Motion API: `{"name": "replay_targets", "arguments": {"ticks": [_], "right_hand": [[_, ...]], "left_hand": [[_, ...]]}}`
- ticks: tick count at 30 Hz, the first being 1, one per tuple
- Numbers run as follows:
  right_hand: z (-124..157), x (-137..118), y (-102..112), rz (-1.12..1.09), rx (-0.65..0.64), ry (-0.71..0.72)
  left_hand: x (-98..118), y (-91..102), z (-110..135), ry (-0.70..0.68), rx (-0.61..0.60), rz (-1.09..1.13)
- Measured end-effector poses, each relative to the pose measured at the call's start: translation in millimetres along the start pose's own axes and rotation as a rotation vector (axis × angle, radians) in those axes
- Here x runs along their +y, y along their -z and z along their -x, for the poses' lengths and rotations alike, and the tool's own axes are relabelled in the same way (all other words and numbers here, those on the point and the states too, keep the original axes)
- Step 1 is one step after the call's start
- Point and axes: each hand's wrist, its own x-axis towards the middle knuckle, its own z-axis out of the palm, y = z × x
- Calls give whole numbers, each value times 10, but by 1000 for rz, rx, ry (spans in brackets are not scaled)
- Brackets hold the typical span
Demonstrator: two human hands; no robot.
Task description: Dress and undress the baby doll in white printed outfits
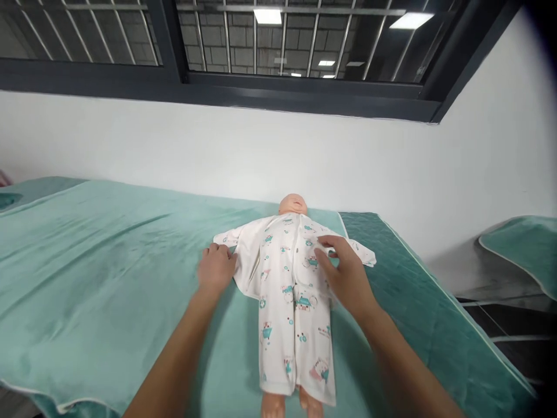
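A baby doll lies on its back on a teal blanket, head toward the wall, bare feet near me. It wears a white printed romper with both sleeves spread out. My left hand is closed, pinching the romper's left edge under the sleeve. My right hand lies on the doll's chest and right side, fingers curled around the cloth near the front opening.
The blanket covers a long table that runs along a white wall under a dark-framed window. The table's right edge drops to a dark floor. Another teal-covered surface stands at far right.
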Motion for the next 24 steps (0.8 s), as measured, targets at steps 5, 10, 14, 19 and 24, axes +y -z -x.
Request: {"name": "replay_targets", "arguments": {"ticks": [5, 10, 14, 19, 24], "right_hand": [[-856, 93, -302, 60, -43, -182], [-1068, 165, -540, 144, -113, -226], [-1018, 248, -579, 15, -95, -266], [-1050, 293, -559, -68, -103, -325], [-1063, 271, -563, -39, -110, -339]], "left_hand": [[447, 299, 69, -71, -4, 728], [1099, 472, 492, -533, -219, 611], [1207, 438, 551, -733, -429, 428], [1286, 421, -74, -366, -246, 588], [1552, 137, -703, -299, -273, 564]]}}
